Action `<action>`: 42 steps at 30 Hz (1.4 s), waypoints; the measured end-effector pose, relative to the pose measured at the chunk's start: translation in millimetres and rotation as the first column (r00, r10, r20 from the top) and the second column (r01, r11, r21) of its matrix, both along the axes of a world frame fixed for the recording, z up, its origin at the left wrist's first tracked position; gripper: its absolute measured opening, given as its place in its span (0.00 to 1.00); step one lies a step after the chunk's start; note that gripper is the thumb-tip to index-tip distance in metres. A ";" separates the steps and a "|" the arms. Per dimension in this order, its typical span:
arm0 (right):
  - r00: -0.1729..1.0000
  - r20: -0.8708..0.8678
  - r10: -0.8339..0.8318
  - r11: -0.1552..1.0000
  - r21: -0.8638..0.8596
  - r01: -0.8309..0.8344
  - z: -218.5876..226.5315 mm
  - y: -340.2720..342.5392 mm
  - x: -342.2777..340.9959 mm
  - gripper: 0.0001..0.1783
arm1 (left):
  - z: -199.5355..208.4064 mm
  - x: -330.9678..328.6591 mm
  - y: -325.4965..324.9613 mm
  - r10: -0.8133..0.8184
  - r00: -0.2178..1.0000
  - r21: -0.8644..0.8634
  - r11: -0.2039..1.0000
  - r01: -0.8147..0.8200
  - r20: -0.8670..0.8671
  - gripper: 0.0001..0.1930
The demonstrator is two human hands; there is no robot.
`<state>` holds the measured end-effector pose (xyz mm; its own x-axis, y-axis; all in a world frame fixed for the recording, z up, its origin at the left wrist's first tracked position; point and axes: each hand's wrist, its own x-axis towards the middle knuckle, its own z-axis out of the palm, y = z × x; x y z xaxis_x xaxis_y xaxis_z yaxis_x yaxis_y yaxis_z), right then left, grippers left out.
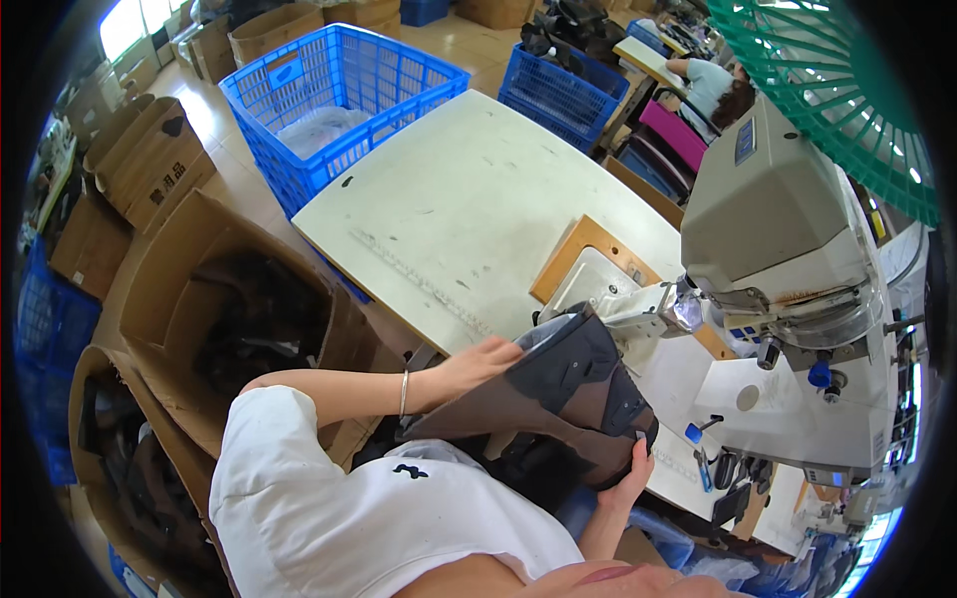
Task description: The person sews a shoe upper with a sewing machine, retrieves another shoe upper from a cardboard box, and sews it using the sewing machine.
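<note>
Matt dark cloth piece [568, 384] lies against a smooth, scuffed white tabletop [469, 199], beside glossy blue plastic crates [339, 100] and rough brown cardboard boxes [159, 164].

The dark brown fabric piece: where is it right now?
In the head view, the dark fabric piece is low centre, between left hand and right hand, beside the sewing machine.

A sewing workshop, plainly: industrial sewing machine [788, 249] on a white counter [469, 209], blue plastic crates [339, 100], cardboard boxes [214, 309] of dark material, another worker [713, 85] seated beyond.
</note>
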<state>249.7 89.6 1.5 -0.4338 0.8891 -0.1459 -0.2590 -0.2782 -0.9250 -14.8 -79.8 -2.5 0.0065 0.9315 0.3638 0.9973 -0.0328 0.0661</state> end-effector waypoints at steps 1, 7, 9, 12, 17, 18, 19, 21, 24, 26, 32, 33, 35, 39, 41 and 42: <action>1.000 0.007 0.014 1.000 -0.017 -0.014 0.6 1.3 1.3 0.22 | 1.3 6.8 2.3 -0.064 0.789 -0.046 0.992 0.117 0.610 0.27; 0.997 0.072 0.010 0.999 -0.038 -0.007 -4.0 4.3 8.1 0.22 | -1.1 5.9 26.2 0.038 -0.288 0.067 0.936 0.345 0.957 0.28; 0.997 0.082 0.009 0.999 -0.041 -0.005 -4.2 6.1 8.0 0.22 | -3.2 6.8 31.4 0.029 -0.398 0.114 0.937 0.331 0.917 0.28; 0.992 0.125 -0.031 0.999 -0.035 0.036 -7.8 5.2 8.4 0.22 | 0.5 8.1 33.9 -0.012 -0.266 0.086 0.960 0.267 0.964 0.24; 0.989 -0.146 0.009 0.998 -0.055 -0.017 -23.2 5.9 21.2 0.23 | 2.0 2.8 38.3 0.246 -0.706 0.036 0.933 0.358 0.664 0.23; 0.989 -0.148 0.005 0.998 -0.058 -0.014 -24.4 6.5 22.0 0.23 | -2.0 4.5 40.0 0.250 -0.705 0.033 0.932 0.362 0.664 0.23; 0.994 -0.106 -0.022 0.999 -0.047 0.017 -25.4 6.7 23.0 0.23 | -8.0 8.2 41.2 0.151 -0.582 0.076 0.935 0.347 0.799 0.23; 0.996 -0.063 -0.057 0.998 -0.032 0.055 -22.2 6.4 23.4 0.23 | 4.3 11.2 42.6 0.042 -0.438 0.125 0.930 0.346 0.898 0.24; 0.996 -0.033 -0.078 0.996 -0.037 0.077 -16.6 3.5 18.8 0.22 | 13.2 8.6 44.4 0.093 -0.040 -0.073 0.933 0.352 0.995 0.27; 0.989 0.036 -0.141 0.990 -0.006 0.141 -17.5 -0.2 18.8 0.22 | -4.7 6.8 48.3 0.288 -0.260 -0.127 0.857 0.500 0.922 0.29; 0.972 0.182 -0.147 0.989 0.022 0.145 -5.3 7.1 14.6 0.23 | 43.2 8.7 41.1 0.308 -0.621 0.004 0.894 0.448 0.721 0.30; 0.972 0.185 -0.145 0.989 0.022 0.143 -11.4 21.0 29.0 0.23 | 42.5 7.2 42.9 0.307 -0.623 0.004 0.895 0.447 0.719 0.30; 0.658 0.719 -0.224 0.832 0.493 -0.255 -18.8 58.5 76.8 0.22 | 42.8 5.6 39.9 0.436 -0.445 -0.141 0.819 0.556 0.782 0.30; 0.667 0.144 -0.731 0.541 0.719 0.437 66.3 142.5 162.5 0.22 | 6.3 1.0 53.4 0.452 -0.602 -0.170 0.868 0.466 0.658 0.28; 0.401 -0.190 -0.896 0.086 0.811 0.579 114.3 196.6 228.0 0.24 | 4.9 -0.4 60.1 0.424 -0.622 -0.088 0.864 0.496 0.659 0.27; 0.330 -0.166 -0.929 0.059 0.815 0.576 135.0 222.2 253.5 0.25 | 0.2 -1.2 61.5 0.399 -0.649 -0.044 0.870 0.491 0.648 0.26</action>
